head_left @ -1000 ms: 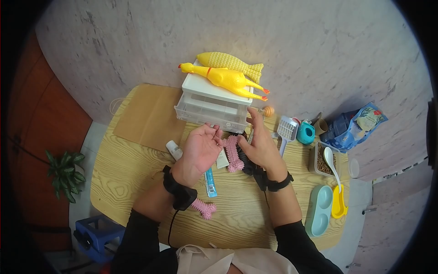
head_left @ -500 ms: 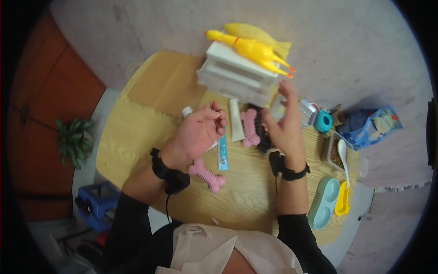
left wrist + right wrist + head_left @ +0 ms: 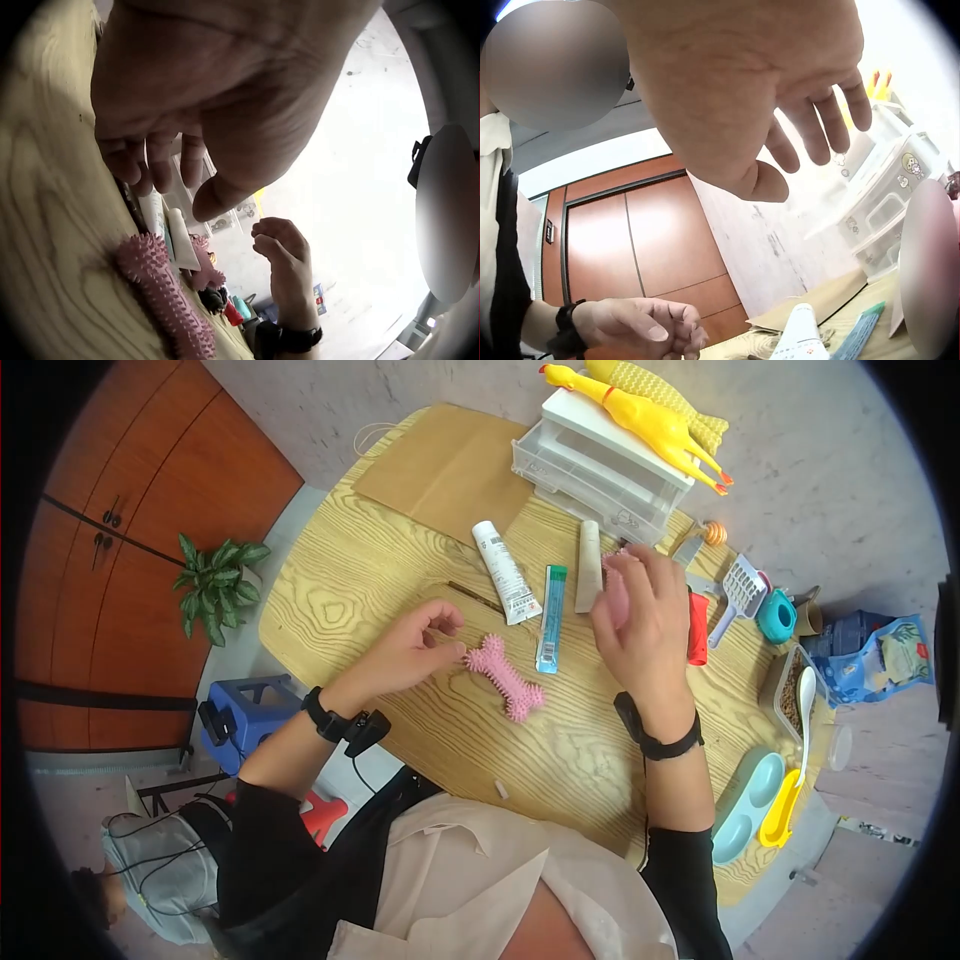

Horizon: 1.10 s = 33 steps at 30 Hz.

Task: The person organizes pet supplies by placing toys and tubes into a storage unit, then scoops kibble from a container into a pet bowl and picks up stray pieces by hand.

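Clear drawer unit (image 3: 600,470), top centre, rubber chicken (image 3: 640,415) on its lid, drawer contents unreadable | tub (image 3: 790,695), right edge, holds brown kibble | left hand (image 3: 405,652) loosely curled, empty, fingertips just beside pink spiky bone (image 3: 505,678), mid-frame | right hand (image 3: 645,620) relaxed, spread, empty | a second ago both hovered by the drawers; second pink bone now hidden.

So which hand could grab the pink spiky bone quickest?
Probably the left hand. Its loosely curled fingertips sit right beside one end of the pink bone toy on the wooden table. The right hand hovers further off, open, above the items near the red thing.
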Available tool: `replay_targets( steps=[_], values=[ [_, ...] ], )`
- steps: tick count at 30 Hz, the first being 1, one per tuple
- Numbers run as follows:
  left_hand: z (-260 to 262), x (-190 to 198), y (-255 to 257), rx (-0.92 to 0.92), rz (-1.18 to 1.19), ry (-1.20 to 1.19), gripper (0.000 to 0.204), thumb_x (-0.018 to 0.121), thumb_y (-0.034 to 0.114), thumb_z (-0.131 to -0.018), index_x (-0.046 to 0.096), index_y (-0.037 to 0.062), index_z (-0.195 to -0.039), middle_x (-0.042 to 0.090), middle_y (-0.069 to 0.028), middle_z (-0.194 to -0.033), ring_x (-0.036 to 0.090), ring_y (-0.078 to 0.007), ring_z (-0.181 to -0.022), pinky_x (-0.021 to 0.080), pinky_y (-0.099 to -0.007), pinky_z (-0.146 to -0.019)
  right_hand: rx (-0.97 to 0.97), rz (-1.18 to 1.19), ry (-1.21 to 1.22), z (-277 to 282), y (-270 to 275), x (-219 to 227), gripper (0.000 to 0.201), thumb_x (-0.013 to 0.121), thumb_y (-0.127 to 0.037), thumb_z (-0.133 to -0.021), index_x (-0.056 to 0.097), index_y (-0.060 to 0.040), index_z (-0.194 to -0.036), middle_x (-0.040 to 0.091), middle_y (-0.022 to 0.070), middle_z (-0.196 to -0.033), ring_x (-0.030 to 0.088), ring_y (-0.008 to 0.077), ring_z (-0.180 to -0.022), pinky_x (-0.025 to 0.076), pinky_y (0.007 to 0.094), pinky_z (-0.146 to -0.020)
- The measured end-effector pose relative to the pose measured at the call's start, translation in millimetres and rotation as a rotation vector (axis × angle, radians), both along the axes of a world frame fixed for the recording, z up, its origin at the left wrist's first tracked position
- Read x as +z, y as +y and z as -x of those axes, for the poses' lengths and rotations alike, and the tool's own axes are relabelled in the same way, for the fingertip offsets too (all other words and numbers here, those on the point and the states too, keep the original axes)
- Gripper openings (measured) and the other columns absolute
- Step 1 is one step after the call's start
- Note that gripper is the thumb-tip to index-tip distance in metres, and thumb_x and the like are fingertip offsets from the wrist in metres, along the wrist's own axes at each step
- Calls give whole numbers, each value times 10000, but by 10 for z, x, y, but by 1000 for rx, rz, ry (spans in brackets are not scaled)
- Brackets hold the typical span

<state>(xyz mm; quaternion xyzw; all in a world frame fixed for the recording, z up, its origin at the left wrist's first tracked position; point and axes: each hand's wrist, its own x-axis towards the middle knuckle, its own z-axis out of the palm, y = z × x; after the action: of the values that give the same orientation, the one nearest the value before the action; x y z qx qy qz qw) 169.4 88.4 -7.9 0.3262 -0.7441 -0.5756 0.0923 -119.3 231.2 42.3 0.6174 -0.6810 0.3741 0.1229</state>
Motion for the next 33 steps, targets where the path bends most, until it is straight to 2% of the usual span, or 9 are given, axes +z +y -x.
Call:
replay_targets(
  steps=[4,7,10,15,20,23,24,27,33],
  values=[
    [96,98,51,-107,-32,-117,367,782,158,-941,623,37,-1248,608,-75,-1173,607,-146,-1037,534,-296,-872,-82,4,-28,137,-56,-32,428,730,-25,-801,653,-28,-1222,615,235,-1335,596,433,-1175,504,506,-1011],
    [200,11,97,-274,149,21,445,834,133,-880,621,84,-1267,582,-83,-1256,590,-204,-1168,512,-328,-952,15,-44,-84,242,-37,-106,411,734,-30,-804,658,-18,-1208,608,248,-1335,603,449,-1161,507,511,-1002],
    [305,26,211,-367,381,-88,477,850,162,-829,663,119,-1265,563,-137,-1364,526,-363,-1297,500,-444,-1034,14,-64,-78,178,11,-48,401,742,-35,-806,660,-7,-1197,603,262,-1329,612,455,-1158,509,516,-1001],
    [364,-91,144,-434,615,-28,365,830,168,-836,716,128,-1181,590,-141,-1299,560,-378,-1214,487,-454,-1025,-44,67,-100,195,-5,33,393,748,-34,-807,668,-6,-1191,593,261,-1323,628,446,-1141,529,505,-929],
    [394,-69,48,-500,503,-30,347,869,214,-812,749,111,-1121,635,-110,-1227,613,-330,-1151,504,-416,-1004,-239,22,-106,303,-136,335,494,771,-62,-808,644,-3,-1282,593,273,-1314,635,419,-1051,529,509,-892],
    [403,-89,48,-462,452,-2,403,890,228,-802,755,115,-1165,638,-112,-1242,614,-331,-1173,510,-413,-1006,-192,-95,-21,489,-210,210,476,786,-73,-815,653,3,-1265,641,250,-1201,645,418,-1018,534,504,-870],
    [394,-122,36,-460,459,1,403,890,228,-802,755,115,-1165,638,-112,-1242,614,-331,-1173,510,-413,-1006,-150,-111,-114,504,-222,186,367,784,-67,-833,671,4,-1175,653,217,-1030,650,419,-950,539,495,-825],
    [308,-222,31,-387,369,0,400,893,192,-819,753,116,-1187,613,-95,-1269,608,-286,-1188,503,-381,-1017,-117,-90,-151,504,-229,161,232,772,-52,-850,674,-1,-1054,625,187,-925,648,411,-877,539,488,-762],
    [295,-235,-29,-392,489,32,409,875,140,-803,750,116,-1192,612,-102,-1295,590,-316,-1231,490,-410,-1051,-83,-99,-95,409,-166,259,175,767,-46,-845,668,-6,-984,611,180,-905,645,395,-837,532,490,-725]
  ],
)
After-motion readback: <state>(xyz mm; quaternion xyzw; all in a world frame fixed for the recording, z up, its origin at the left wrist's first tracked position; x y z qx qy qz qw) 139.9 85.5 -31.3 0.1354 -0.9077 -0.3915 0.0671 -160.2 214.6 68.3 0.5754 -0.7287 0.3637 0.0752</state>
